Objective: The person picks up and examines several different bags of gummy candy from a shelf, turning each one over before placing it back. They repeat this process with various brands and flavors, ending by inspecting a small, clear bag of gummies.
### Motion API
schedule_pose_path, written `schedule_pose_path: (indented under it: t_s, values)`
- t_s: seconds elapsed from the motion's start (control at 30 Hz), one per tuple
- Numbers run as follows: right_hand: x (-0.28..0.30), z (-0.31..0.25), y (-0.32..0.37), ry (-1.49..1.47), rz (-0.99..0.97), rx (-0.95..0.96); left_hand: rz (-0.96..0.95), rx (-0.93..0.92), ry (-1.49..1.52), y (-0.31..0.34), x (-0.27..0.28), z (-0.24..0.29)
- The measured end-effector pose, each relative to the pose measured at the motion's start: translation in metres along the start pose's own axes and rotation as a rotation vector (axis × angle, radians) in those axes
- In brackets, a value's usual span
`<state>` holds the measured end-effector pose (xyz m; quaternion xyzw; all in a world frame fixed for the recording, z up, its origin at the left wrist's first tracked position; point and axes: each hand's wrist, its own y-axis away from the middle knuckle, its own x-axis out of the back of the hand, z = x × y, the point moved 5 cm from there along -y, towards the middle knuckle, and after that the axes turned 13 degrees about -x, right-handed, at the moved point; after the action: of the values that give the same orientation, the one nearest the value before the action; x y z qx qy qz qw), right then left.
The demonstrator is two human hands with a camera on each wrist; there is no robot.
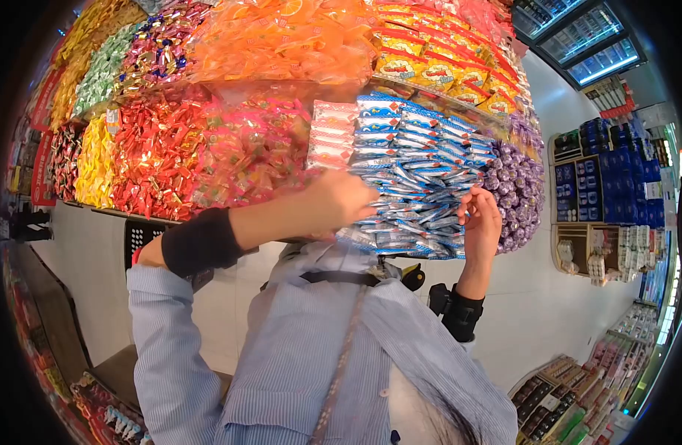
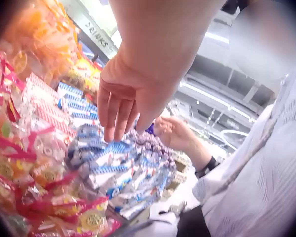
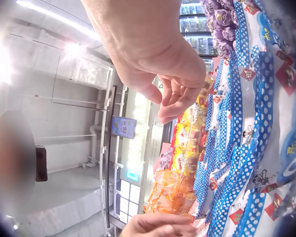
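Note:
My left hand (image 1: 341,202), blurred in the head view, hovers at the near edge of a pile of blue-and-white wrapped candies (image 1: 411,170). In the left wrist view its fingers (image 2: 116,116) point down over those packets, with nothing visible in them. At the pile's right side is my right hand (image 1: 482,219), raised beside the purple wrapped candies (image 1: 515,185). From the right wrist view, the right fingers (image 3: 175,101) are loosely bent, the thumb is near them, and nothing shows between them. Pink-and-white packets (image 1: 332,133) lie left of the blue ones.
Pink-wrapped candies (image 1: 252,152), red candies (image 1: 159,156) and yellow candies (image 1: 96,163) fill the bins at left. Behind a divider lie orange packets (image 1: 282,41) and yellow-red bags (image 1: 430,59). Stocked shelves (image 1: 604,185) stand across the aisle floor (image 1: 549,297) at right.

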<state>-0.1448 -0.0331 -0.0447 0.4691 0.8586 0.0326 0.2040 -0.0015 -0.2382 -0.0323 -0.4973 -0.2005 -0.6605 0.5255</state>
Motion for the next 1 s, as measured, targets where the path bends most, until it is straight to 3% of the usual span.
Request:
schedule_pose_path:
  t_s: [0.13,0.23,0.33,0.7,1.0]
  values:
    - [0.0,0.008,0.001,0.004,-0.014,-0.03,0.469,0.228,-0.01,0.015,0.075,-0.009]
    - [-0.004,0.016,0.001,0.015,-0.037,-0.082,0.554,0.498,0.017,0.05,0.092,-0.037]
    - [-0.014,0.023,0.002,0.004,-0.073,-0.123,0.566,0.623,-0.014,0.09,0.092,-0.046]
    - [-0.071,0.044,0.004,0.061,-0.209,-0.234,0.768,0.823,0.081,0.181,0.081,-0.032]
    - [-0.165,0.072,0.013,0.581,-0.149,-0.147,0.748,0.809,0.11,0.214,0.106,-0.049]
